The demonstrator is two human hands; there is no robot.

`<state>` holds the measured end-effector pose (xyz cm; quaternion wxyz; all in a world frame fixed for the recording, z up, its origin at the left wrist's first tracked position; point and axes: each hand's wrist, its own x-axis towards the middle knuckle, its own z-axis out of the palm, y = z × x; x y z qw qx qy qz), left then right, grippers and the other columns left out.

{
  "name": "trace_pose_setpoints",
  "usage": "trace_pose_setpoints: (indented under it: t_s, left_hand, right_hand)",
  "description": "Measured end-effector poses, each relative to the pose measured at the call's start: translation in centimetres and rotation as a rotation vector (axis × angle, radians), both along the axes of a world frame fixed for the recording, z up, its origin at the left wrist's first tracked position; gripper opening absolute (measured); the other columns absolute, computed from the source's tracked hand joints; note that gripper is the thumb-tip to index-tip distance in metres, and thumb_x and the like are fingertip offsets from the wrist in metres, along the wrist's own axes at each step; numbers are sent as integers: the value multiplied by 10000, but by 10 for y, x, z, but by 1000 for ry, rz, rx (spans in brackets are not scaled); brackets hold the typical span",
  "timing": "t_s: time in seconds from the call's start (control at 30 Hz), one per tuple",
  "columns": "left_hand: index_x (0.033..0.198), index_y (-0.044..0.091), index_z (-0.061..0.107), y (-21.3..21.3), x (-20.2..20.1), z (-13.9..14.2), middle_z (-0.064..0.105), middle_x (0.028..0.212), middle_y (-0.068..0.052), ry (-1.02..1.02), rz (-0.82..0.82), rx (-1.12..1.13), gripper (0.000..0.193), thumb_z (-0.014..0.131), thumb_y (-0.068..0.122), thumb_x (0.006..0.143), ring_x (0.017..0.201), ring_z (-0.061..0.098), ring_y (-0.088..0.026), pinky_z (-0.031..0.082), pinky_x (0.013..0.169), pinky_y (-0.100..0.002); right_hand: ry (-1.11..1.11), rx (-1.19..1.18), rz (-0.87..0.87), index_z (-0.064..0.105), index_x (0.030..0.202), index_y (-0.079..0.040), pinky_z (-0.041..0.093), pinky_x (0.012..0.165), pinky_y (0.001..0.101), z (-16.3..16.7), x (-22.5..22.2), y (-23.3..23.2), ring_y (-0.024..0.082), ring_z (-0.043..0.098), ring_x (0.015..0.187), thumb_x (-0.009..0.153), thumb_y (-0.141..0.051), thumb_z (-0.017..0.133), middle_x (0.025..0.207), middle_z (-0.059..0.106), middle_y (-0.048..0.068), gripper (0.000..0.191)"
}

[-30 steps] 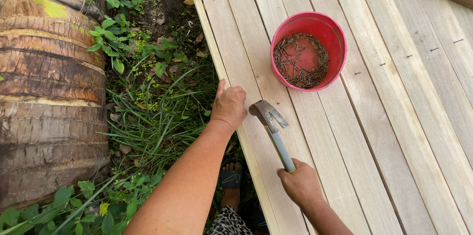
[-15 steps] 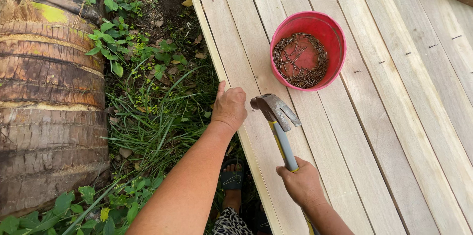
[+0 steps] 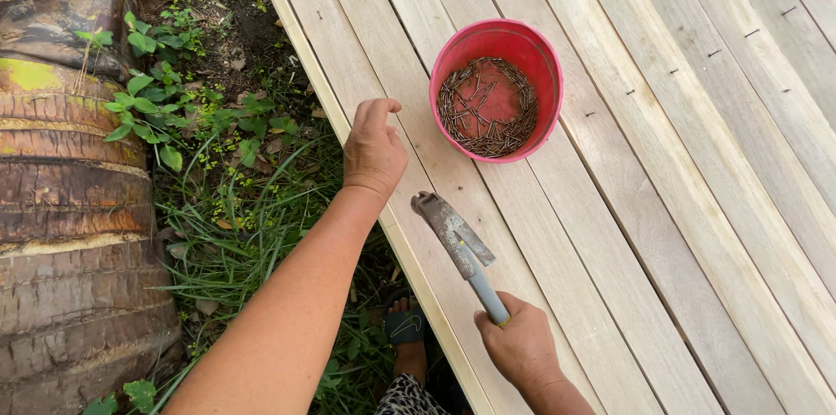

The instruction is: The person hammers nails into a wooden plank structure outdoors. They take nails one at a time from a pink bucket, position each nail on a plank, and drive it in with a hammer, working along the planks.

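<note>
My right hand (image 3: 520, 350) grips the grey handle of a claw hammer (image 3: 453, 236), whose worn metal head hangs just over the outermost plank (image 3: 409, 232). My left hand (image 3: 373, 152) rests fingers-down on that same plank near its edge, a little above and left of the hammer head; I cannot see anything between its fingers. A red bowl (image 3: 497, 88) holding many loose nails stands on the boards just right of my left hand.
Pale wooden planks (image 3: 662, 206) run diagonally across the right side, with small nail heads in them. Grass and leafy weeds (image 3: 226, 206) lie beyond the deck edge. A thick palm trunk (image 3: 65, 206) fills the left. A sandalled foot (image 3: 405, 328) shows below the edge.
The hammer head has come down and to the left, closer to the plank and my left hand. My left hand has stayed on the plank edge.
</note>
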<state>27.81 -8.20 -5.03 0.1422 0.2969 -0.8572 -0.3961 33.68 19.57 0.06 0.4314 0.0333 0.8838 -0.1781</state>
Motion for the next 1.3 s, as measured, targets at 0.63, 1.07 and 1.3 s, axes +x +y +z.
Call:
trace_pose_setpoints:
  t_s: [0.63,1.07,1.3]
  left_hand:
    - [807,77,698,98,-86,7,607,1165,-102,261,-249,52,293,947,157,673,1077,639,-265,555,982,-359]
    - [986,107,690,358,-133,23,400,1499,-243,93,-433,-53,352,844,108,670,1361,419,-452,419,1074,-530]
    - [1402,21,576,434,-145,17,232,1608,-337,129,-326,-379,703,645,2,703,1525,76,-531,91,1192,-700]
  right_hand:
    - [-57,-14,-511,722,919,-50,541,729,410,-22,-21,113,208,638,665,835,-311,743,703,684,90,274]
    - [141,-98,-832,660,803,-12,474,515,390,-24,-50,301,206,514,505,848,-307,761,604,574,94,316]
    - [200,-48,-934,627,823,-7,497,519,406,-16,-79,403,206,547,506,875,-302,743,623,581,100,322]
